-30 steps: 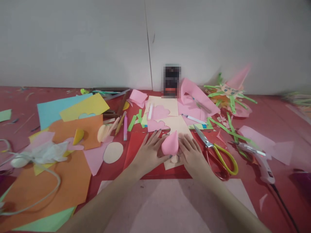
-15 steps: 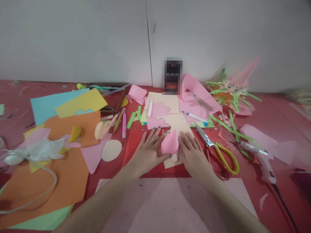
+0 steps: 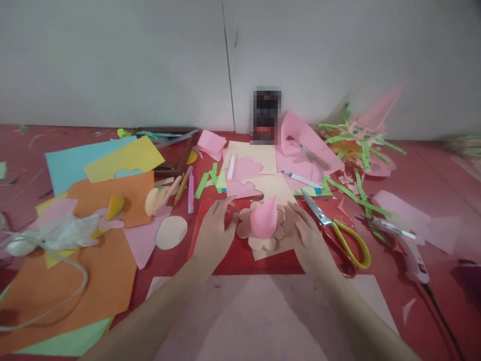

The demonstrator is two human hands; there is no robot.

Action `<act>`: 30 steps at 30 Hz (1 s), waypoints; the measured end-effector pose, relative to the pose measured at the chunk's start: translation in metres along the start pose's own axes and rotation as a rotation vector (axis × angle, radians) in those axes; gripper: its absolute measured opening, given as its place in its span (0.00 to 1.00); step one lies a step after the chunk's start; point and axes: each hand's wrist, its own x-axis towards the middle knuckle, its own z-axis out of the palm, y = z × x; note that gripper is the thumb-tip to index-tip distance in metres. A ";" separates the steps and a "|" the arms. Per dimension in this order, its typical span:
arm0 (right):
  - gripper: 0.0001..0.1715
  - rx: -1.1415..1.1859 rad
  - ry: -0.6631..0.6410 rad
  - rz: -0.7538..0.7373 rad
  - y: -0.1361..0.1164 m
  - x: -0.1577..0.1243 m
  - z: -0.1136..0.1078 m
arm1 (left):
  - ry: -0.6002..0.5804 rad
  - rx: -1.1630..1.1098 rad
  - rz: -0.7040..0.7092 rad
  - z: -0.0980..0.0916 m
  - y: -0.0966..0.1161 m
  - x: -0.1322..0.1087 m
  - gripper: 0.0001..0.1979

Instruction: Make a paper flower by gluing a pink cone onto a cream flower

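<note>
A pink paper cone [image 3: 263,222] stands point up on a beige flower-shaped cutout [image 3: 244,229], which lies on a red sheet [image 3: 210,253]. My left hand [image 3: 215,234] hovers just left of the flower, its fingers loosely bent and apart, holding nothing. My right hand [image 3: 307,236] lies flat on the right side, fingers stretched out, with the fingertips touching the flower's right petals beside the cone.
Red-and-yellow scissors [image 3: 338,233] lie right of my right hand, and a white glue gun [image 3: 408,248] farther right. Pencils and markers [image 3: 186,188], coloured sheets [image 3: 112,165], an oval cutout [image 3: 171,232], a white cord [image 3: 56,306], green strips [image 3: 356,195] and a pink sheet [image 3: 270,321] surround the work.
Both hands have let go of the pink cone and drawn apart, the left hand more. The beige flower under the cone now shows.
</note>
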 end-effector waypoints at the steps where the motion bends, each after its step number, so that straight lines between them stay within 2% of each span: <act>1: 0.25 0.001 -0.004 0.007 0.000 0.000 0.000 | 0.002 0.017 -0.034 -0.001 0.000 0.000 0.15; 4: 0.25 -0.017 -0.020 0.007 0.001 0.000 0.001 | -0.073 0.047 -0.088 -0.002 -0.001 0.000 0.15; 6: 0.25 -0.036 -0.029 -0.019 0.002 0.000 0.003 | -0.114 0.053 -0.050 0.000 -0.001 0.000 0.14; 10: 0.24 -0.082 -0.022 -0.089 0.004 0.000 0.007 | -0.109 0.098 0.075 0.005 -0.002 -0.003 0.16; 16: 0.24 -0.173 -0.040 -0.168 0.010 -0.001 0.013 | -0.117 0.171 0.157 0.014 -0.004 -0.008 0.21; 24: 0.24 -0.262 -0.112 -0.168 0.012 -0.002 0.014 | -0.156 0.262 0.254 0.019 -0.007 -0.008 0.24; 30: 0.29 -0.361 -0.131 -0.203 0.015 -0.005 0.014 | -0.175 0.325 0.308 0.020 -0.008 -0.009 0.26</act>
